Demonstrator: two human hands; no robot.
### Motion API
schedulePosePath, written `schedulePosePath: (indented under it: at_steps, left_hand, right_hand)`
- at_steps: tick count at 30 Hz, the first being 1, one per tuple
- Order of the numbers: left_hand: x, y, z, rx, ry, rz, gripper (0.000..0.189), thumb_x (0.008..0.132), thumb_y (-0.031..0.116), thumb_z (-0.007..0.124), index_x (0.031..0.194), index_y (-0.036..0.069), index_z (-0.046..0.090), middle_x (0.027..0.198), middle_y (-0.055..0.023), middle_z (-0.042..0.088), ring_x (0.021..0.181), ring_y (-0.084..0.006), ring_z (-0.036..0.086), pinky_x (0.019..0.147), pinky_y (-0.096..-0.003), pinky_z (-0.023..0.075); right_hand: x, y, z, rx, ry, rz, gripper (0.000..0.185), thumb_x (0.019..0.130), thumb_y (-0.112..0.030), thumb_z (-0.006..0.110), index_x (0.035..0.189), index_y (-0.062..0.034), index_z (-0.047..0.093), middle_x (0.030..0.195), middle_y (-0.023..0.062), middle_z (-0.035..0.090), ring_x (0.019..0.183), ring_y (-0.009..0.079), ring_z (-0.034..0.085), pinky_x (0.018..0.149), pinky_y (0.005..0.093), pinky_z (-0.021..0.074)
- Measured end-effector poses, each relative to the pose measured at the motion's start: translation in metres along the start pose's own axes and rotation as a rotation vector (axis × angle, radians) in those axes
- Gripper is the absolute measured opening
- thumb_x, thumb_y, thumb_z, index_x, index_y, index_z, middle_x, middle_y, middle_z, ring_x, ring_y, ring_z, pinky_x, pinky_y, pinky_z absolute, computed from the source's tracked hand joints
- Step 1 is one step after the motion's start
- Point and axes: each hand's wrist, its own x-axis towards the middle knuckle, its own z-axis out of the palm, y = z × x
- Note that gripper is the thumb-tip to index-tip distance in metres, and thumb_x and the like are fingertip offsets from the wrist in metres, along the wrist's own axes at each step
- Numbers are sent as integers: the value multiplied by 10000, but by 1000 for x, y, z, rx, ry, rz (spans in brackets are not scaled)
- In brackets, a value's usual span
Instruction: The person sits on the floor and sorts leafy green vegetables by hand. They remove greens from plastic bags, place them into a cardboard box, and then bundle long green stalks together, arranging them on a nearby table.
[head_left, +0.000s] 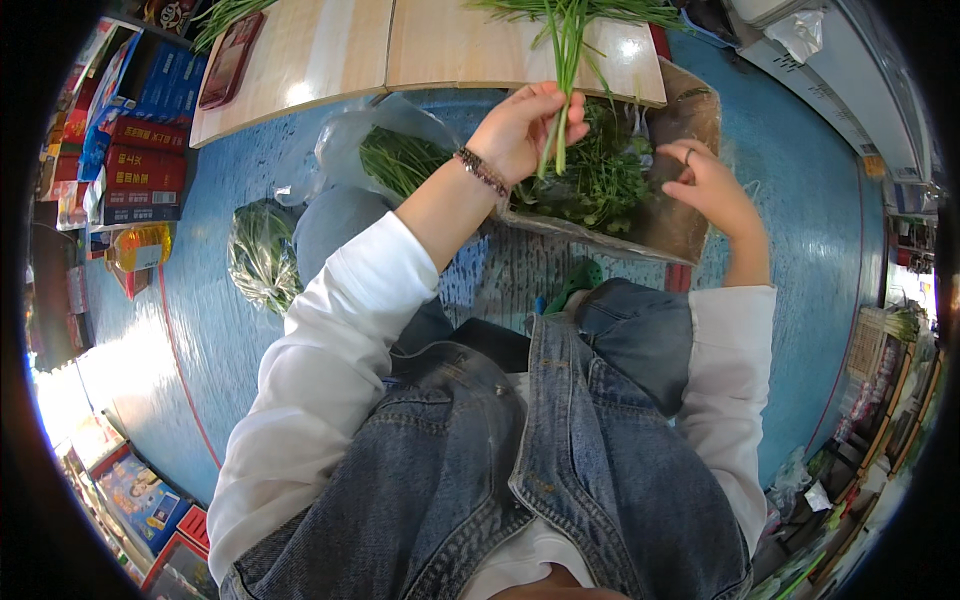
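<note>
My left hand (525, 127), a beaded bracelet on its wrist, grips a small bunch of long green stalks (568, 45), probably garlic chives, by their lower ends. The leafy tops reach up over the wooden table. My right hand (699, 180), wearing a ring, is empty with fingers apart above the right side of a cardboard box (679, 217). Leafy green herbs (607, 180) lie inside the box, which has clear plastic along its edge. More green stalks (630, 9) lie on the table's far part, behind the held bunch.
The low wooden table (450, 45) bears a phone in a red case (231, 60) at its left. Below it are an open plastic bag of long greens (405, 157) and a bagged bundle of greens (262, 255). Stacked cartons (146, 157) and an oil bottle (141, 247) stand left.
</note>
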Motion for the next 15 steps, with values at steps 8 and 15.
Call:
schedulePosePath:
  at_steps: [8, 15]
  left_hand:
    - [-11, -17, -6, 90, 69, -203, 164, 919, 96, 500, 1073, 40, 513, 1104, -139, 593, 990, -239, 595, 901, -436, 482]
    - [-6, -23, -9, 227, 93, -161, 159, 892, 119, 567, 1044, 82, 538, 1061, -73, 621, 956, -193, 594, 814, -351, 489]
  right_hand:
    - [28, -15, 32, 302, -63, -65, 239, 845, -194, 599, 974, 7, 613, 809, 47, 613, 693, 117, 543, 642, 268, 449]
    - [33, -41, 66, 519, -245, 34, 223, 869, -236, 587, 882, -14, 584, 751, -17, 553, 662, 73, 485, 588, 217, 388]
